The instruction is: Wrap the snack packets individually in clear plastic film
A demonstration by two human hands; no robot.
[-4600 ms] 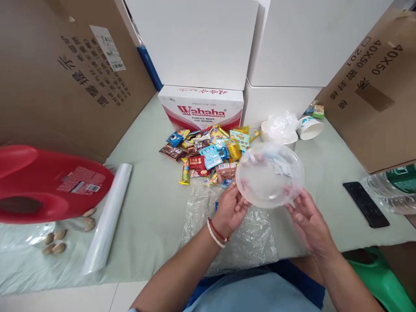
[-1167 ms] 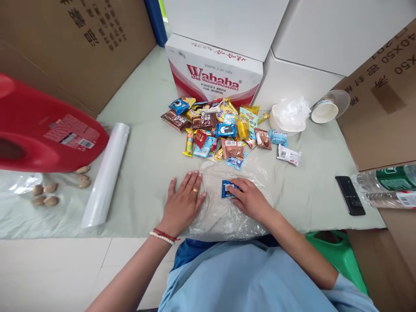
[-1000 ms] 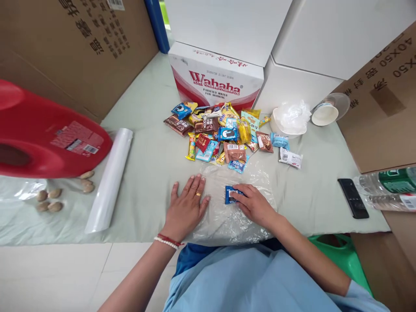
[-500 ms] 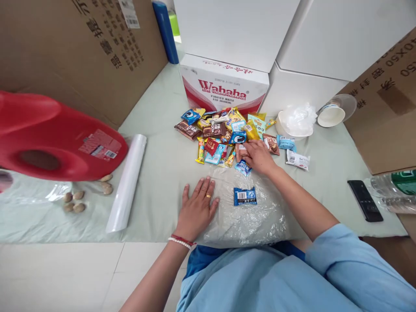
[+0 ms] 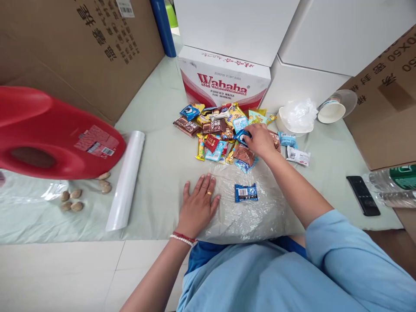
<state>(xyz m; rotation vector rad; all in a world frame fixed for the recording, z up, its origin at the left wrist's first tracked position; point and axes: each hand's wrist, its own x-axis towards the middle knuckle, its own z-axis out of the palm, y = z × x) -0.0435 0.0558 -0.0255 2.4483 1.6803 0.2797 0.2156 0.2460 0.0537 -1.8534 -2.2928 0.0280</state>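
Observation:
My left hand [image 5: 199, 204] lies flat with fingers stretched out, on the cloth and the left edge of a clear plastic bag [image 5: 260, 221]. On that bag rests a small blue snack packet [image 5: 246, 193] with a white barcode label. Farther back, my right hand [image 5: 261, 141] reaches into a heap of wrapped snacks [image 5: 212, 127], its fingers closed on another blue snack packet [image 5: 241, 136], partly hidden by them. Just below these fingers is a brown wrapper [image 5: 243, 153], with a light-blue packet [image 5: 244, 165] under it.
A Wahaha carton [image 5: 224, 82] stands behind the heap. Leftward are a white plastic roll [image 5: 126, 182], a red jug [image 5: 65, 138] and several brown nuts [image 5: 71, 201]. To the right sit a white bowl [image 5: 295, 123], a paper cup [image 5: 331, 113], a black phone-like device [image 5: 363, 195] and bottles [image 5: 386, 180].
My right hand has moved up and slightly right and now grips the blue packet in the heap. The brown wrapper beneath it is uncovered. My left hand stays in place.

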